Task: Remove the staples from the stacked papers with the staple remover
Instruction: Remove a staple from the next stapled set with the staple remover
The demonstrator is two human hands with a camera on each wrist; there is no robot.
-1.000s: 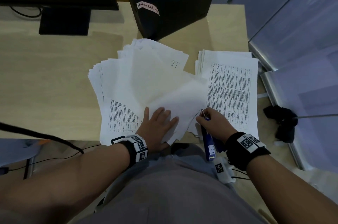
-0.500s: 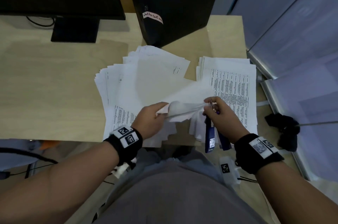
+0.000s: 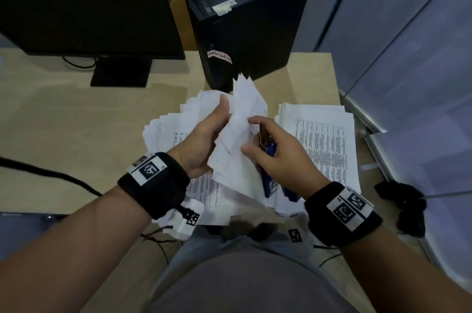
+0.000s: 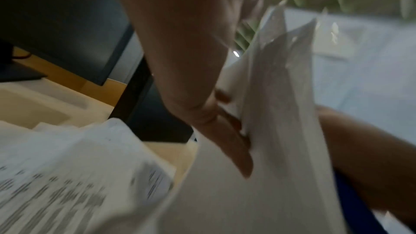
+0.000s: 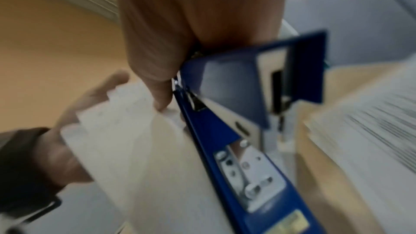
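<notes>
My left hand (image 3: 217,123) grips a sheaf of white papers (image 3: 240,134) and holds it upright above the desk; in the left wrist view its fingers (image 4: 227,131) lie against the sheets (image 4: 281,113). My right hand (image 3: 258,135) holds the blue staple remover (image 3: 269,179) in its palm, its thumb and forefinger pinching the sheaf's right edge. The right wrist view shows the blue tool (image 5: 225,131) hanging open beside the sheaf (image 5: 135,140). No staple can be made out in these blurred views.
A fanned pile of printed sheets (image 3: 166,134) lies under my hands, and a neat stack (image 3: 324,144) sits to the right near the desk edge. A monitor (image 3: 76,6) and a black computer tower (image 3: 250,26) stand behind. A cable (image 3: 51,174) crosses the desk at left.
My left hand, flat on the pile a second ago, has gripped a sheaf and lifted it upright. My right hand rose with the tool and now pinches the sheaf's edge.
</notes>
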